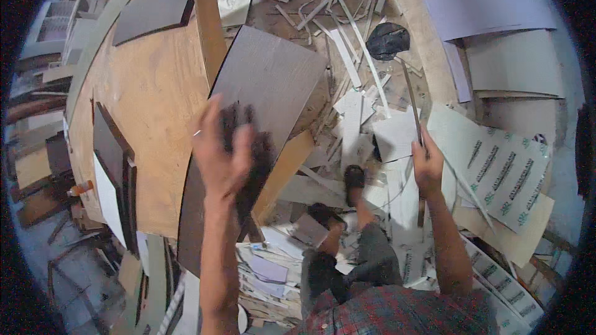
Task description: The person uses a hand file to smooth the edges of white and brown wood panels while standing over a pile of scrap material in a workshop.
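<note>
A long dark brown panel lies slantwise at the near edge of a plywood-topped table, partly past the edge. My left hand is over the panel with its fingers spread, holding nothing; whether it touches the surface is unclear. To the right, away from the panel, my right hand is closed round a long thin dark strip. Its far end points up and away from me. The exact kind of strip does not show.
On the plywood table are another dark panel at the back and several stacked panels at the left. Offcuts and a black bag litter the floor. Printed white sheets lie at the right.
</note>
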Demonstrator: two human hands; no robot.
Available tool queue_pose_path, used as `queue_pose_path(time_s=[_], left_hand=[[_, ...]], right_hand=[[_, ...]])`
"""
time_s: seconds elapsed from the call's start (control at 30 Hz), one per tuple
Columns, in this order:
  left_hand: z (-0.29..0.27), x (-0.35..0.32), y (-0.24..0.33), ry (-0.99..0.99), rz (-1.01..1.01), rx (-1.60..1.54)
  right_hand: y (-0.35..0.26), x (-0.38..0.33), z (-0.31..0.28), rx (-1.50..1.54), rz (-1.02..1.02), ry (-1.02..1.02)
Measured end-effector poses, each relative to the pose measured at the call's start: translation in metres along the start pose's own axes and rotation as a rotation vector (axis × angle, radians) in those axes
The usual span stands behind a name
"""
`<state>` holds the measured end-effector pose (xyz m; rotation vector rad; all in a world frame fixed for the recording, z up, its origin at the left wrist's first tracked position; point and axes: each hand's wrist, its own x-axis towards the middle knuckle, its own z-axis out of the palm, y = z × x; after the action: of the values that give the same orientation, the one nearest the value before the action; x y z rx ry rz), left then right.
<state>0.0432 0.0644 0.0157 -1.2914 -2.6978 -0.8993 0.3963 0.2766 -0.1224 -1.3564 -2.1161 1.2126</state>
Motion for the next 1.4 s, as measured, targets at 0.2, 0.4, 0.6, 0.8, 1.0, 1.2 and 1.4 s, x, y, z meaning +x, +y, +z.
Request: queue_pose_path(time_s=[0.2,0.4,0.6,0.8,1.0,1.2,1.4], left_hand=[[0.076,0.081,0.055,-0.078,0.271,0.083],[0.098,0.071,0.062,-0.035,0.195,0.112],[0.104,0.073,0.062,-0.053,0.177,0.106],[0.094,0.084,0.058,-0.022,0.151,0.042],[0.071,0.078,0.048,-0.103,0.129,-0.037],[0.046,0.045,0.032,-0.207,0.094,0.047],[-0.004,0.008,0.001,-0.365,0.091,0.170]], right_hand=[[0.078,-0.100,0.034,0.243,0.503,-0.128],[0.114,-0.122,0.027,0.183,0.444,-0.223],[0.126,-0.100,0.011,0.175,0.545,-0.213],[0.123,-0.097,0.016,0.192,0.466,-0.184],[0.123,-0.103,0.026,0.204,0.465,-0.234],[0.132,-0.105,0.035,0.224,0.414,-0.281],[0.033,-0.052,0.038,0.469,0.572,-0.341]])
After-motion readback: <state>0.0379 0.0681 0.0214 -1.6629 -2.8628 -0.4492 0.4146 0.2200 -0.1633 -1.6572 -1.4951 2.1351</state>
